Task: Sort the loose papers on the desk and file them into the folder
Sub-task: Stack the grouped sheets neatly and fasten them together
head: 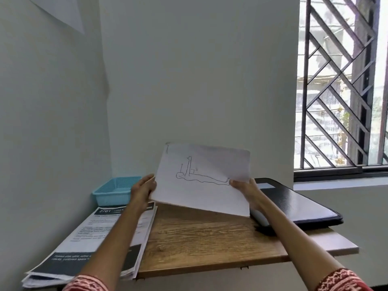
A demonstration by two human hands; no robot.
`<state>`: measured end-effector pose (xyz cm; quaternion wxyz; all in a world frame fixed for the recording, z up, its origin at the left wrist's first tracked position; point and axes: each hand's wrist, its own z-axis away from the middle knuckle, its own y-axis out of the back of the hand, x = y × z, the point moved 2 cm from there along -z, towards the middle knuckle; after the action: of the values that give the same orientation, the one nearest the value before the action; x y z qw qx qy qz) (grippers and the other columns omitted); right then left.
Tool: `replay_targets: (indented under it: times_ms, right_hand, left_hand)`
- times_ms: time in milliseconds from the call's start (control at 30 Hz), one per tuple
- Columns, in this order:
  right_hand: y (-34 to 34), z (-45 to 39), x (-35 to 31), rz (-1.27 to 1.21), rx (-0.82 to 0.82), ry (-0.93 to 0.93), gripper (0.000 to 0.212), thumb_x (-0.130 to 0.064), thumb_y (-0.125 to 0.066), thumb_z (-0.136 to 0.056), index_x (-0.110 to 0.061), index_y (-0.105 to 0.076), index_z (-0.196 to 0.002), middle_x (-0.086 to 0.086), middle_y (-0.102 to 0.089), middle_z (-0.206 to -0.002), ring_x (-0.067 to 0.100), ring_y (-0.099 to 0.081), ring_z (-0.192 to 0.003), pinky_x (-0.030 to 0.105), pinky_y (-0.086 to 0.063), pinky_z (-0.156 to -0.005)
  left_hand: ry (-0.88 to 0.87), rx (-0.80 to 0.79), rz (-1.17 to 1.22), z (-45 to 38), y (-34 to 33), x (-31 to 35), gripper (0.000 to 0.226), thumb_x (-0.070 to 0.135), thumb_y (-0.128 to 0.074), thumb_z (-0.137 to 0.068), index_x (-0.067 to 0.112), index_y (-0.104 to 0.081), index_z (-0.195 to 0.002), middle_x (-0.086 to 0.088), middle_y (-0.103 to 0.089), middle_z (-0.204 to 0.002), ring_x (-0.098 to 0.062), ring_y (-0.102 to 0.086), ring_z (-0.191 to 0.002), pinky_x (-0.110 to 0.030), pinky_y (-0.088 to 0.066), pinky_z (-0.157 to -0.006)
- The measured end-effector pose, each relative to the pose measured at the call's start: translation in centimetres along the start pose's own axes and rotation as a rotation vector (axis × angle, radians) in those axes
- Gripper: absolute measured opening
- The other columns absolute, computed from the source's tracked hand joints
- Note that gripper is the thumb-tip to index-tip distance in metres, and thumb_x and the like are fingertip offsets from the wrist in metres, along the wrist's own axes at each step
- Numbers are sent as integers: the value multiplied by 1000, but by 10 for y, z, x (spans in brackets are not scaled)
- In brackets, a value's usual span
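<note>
Above the middle of the wooden desk (201, 238) I hold up a white sheet (210, 190) with a line drawing of a lying figure. My left hand (142, 191) grips its left edge and my right hand (244, 190) pinches its right edge. A stack of printed papers (88, 244) with dark headers lies on the desk's left side, partly under my left forearm. A black folder (294, 204) lies closed on the right side and overhangs the desk's edge.
A light blue plastic basket (114, 191) stands at the desk's back left corner against the wall. White walls close in at the left and back. A barred window (340, 85) is at the right, above a sill.
</note>
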<state>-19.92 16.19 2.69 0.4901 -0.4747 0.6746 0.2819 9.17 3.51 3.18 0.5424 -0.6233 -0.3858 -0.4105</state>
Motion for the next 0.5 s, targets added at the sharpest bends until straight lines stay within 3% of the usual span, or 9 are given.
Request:
replay_targets:
  times_ms: [67,167,300,433,500]
  right_hand:
    - [2,1,-11,45,-85,38,20,-9,-71,-74,-7,-62,-91,-2,-62,-80,9,-59,-81,20,-48,-72]
    - [-11,4,-16,221,-172,48,4,-2,-65,-86,-3,-61,-87,2,-58,-77,7,-57,-70,17,-46,-62]
    - [-24,5,-11,175,-6,40,7,-7,-68,-85,-3,-64,-89,6,-65,-79,18,-63,-68,21,-52,-56]
    - [-30,13,1,136,170,57,12,-6,-69,-84,-5,-61,-92,1,-63,-78,11,-60,-67,12,-48,-50]
    - [-30,22,19,177,210,16,11,-5,-69,-83,-6,-60,-89,3,-63,-82,10,-58,-68,12,-49,-54]
  left_hand:
    - [24,-156,-194,7,5,11,48,-17,-53,-82,3,-52,-126,-12,-61,-105,-23,-58,-78,-30,-56,-60]
    - [16,-176,-352,8,3,17,42,-11,-65,-78,3,-54,-115,-17,-62,-102,-27,-59,-77,-35,-51,-69]
    - [-17,-170,-191,5,-14,21,43,-3,-66,-79,-7,-53,-120,-24,-61,-113,-30,-60,-82,-41,-49,-82]
    - [-68,-177,-149,12,-23,13,40,4,-62,-85,-7,-54,-122,-18,-64,-96,-29,-59,-78,-37,-49,-76]
    - [-102,-130,-236,19,-22,-8,37,7,-62,-87,-3,-54,-122,-16,-63,-105,-31,-59,-91,-35,-47,-80]
